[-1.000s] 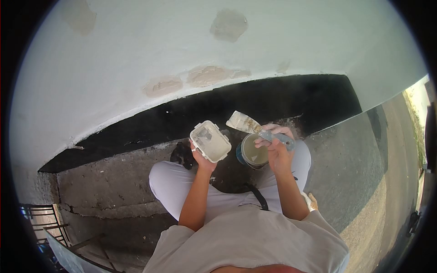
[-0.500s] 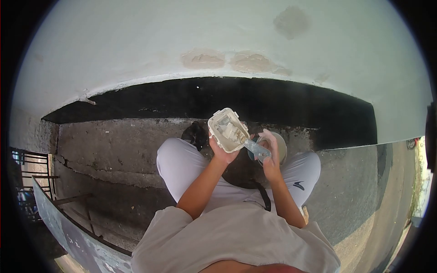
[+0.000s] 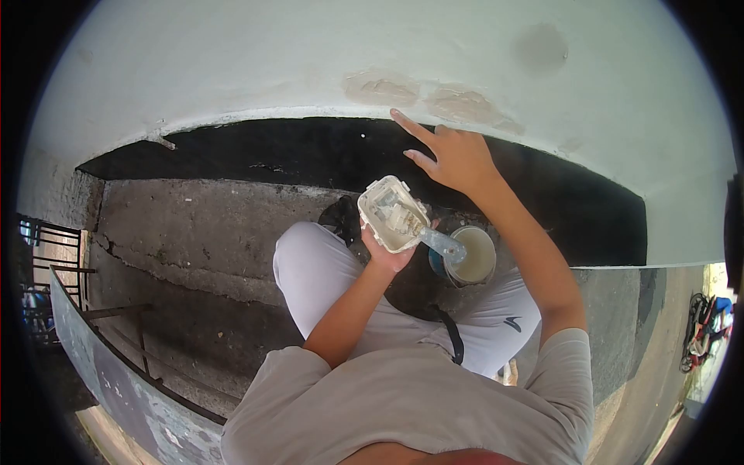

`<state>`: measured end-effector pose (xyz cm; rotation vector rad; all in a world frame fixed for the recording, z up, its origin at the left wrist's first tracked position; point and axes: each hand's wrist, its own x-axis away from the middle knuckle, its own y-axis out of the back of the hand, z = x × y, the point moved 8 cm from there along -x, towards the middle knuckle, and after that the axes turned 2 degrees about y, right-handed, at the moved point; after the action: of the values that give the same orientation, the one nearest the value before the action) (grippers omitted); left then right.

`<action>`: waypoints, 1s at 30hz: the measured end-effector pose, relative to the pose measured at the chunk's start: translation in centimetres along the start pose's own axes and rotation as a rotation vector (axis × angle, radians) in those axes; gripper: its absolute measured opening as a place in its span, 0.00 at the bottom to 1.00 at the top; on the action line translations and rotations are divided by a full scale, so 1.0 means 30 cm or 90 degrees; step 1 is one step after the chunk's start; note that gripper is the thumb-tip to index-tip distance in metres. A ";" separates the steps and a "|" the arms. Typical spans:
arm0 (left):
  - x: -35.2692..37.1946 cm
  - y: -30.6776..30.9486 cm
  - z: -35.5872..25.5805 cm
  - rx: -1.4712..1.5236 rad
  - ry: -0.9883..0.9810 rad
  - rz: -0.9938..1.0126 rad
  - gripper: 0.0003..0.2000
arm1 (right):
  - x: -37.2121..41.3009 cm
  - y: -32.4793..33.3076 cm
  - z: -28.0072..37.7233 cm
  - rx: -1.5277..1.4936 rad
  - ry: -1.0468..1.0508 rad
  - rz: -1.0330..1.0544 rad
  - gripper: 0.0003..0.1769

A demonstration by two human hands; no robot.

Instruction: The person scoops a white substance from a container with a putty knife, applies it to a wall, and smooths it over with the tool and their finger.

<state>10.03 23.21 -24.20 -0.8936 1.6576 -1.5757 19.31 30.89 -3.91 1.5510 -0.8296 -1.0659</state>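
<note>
A whitish plastic tub (image 3: 372, 226) smeared with pale paste is gripped from below by my left hand (image 3: 387, 257). Resting in it, a scraper (image 3: 443, 245) sticks out over the tub's right edge. My right hand (image 3: 457, 159) holds nothing; its index finger stretches toward the lower edge of the light wall (image 3: 232, 62), with the thumb apart. Just above the fingertip are two beige filler patches (image 3: 381, 87) (image 3: 465, 105). Whether the finger touches the wall I cannot tell. A bucket (image 3: 493, 256) with whitish contents stands between my legs, near the right knee.
A black band (image 3: 310, 151) runs along the wall's foot. Another round patch (image 3: 540, 48) is higher up at the right. A dark bag-like object (image 3: 338, 217) lies by my left knee. Metal railing (image 3: 139, 387) stands at the lower left, and a motorbike (image 3: 701, 329) at the far right.
My right hand has let go of the scraper and moved up to the wall, its index finger extended. The scraper now rests in the tub. The view has shifted slightly.
</note>
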 end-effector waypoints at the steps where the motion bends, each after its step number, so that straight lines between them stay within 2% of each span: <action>1: -0.001 -0.001 0.000 0.004 -0.003 -0.002 0.40 | -0.040 0.001 0.004 0.028 0.008 0.005 0.40; 3: -0.003 -0.002 -0.001 0.012 -0.007 -0.007 0.39 | -0.107 -0.003 0.002 0.085 0.021 0.016 0.42; 4: -0.004 -0.004 -0.007 0.010 -0.017 -0.002 0.39 | -0.127 0.001 0.013 0.087 0.054 -0.053 0.42; 10: -0.015 -0.006 -0.011 0.003 -0.032 0.014 0.39 | -0.169 -0.006 0.029 0.093 0.012 -0.012 0.44; 13: -0.012 -0.014 -0.006 0.000 -0.028 0.040 0.40 | -0.173 0.007 0.029 0.131 0.009 -0.039 0.45; 30: -0.025 -0.031 -0.009 0.009 -0.034 0.034 0.41 | -0.160 -0.002 -0.015 0.143 0.050 -0.079 0.40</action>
<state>10.25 23.96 -23.25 -0.8693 1.6180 -1.5136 17.96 35.39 -2.91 1.8425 -0.8304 -1.0198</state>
